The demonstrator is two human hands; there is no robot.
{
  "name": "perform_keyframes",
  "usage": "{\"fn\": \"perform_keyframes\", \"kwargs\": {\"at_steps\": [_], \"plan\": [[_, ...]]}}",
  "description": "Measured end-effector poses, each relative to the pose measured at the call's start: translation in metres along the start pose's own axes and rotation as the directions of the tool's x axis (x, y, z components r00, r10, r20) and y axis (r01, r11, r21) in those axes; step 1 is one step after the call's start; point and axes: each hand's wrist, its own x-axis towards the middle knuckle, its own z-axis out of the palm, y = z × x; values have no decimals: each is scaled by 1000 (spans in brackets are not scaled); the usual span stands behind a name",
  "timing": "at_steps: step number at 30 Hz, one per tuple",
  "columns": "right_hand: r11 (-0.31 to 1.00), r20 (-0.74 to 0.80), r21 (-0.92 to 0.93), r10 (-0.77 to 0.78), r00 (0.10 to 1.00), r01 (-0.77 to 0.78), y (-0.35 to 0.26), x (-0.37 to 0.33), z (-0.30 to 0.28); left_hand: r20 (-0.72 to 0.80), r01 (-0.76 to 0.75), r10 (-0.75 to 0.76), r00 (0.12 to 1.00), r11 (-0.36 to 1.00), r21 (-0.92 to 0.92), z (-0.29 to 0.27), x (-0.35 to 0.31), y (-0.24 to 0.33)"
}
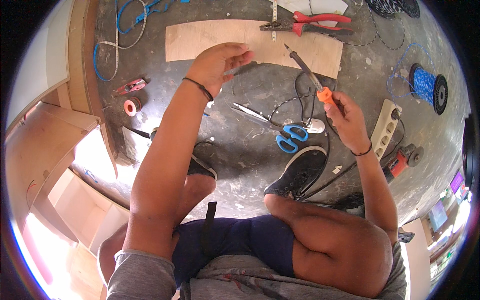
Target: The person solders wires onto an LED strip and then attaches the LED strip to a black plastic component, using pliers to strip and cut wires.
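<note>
My right hand (346, 119) grips a soldering iron (325, 95) by its orange handle, its metal tip tilted up and to the left over a thin curved wooden board (200, 37). My left hand (220, 62) hovers over the board's near edge with fingers loosely bent and apart, holding nothing I can see. Red-handled pliers (320, 25) lie across the right part of the board, over a pale measuring strip. On the floor below the board rest blue-handled scissors (293, 134), blades pointing up-left, beside a small white plug-like piece (315, 126) and dark cords.
A white power strip (384, 131) and a red angle grinder (401, 161) lie to the right, below a spool of blue cord (425, 84). At left are a copper-coloured wire roll (132, 106), a small red tool (131, 87) and wooden furniture (60, 120). My shoes (298, 170) flank the floor near the scissors.
</note>
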Motion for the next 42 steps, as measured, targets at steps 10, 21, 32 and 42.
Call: {"fn": "perform_keyframes", "kwargs": {"at_steps": [10, 21, 32, 42], "plan": [[1000, -41, 3, -16, 999, 16, 0, -2, -1, -43, -386, 466, 884, 777, 497, -1, 5, -2], [1000, -47, 18, -19, 999, 20, -2, 0, 12, -56, -405, 608, 792, 592, 697, 14, 10, -28], [1000, -38, -30, 4, 999, -5, -3, 6, 15, -18, -432, 747, 664, 404, 806, 24, 16, -28], [999, -17, 20, 37, 999, -36, -9, 6, 15, -6, -430, 675, 737, 476, 768, 27, 19, -27]]}}
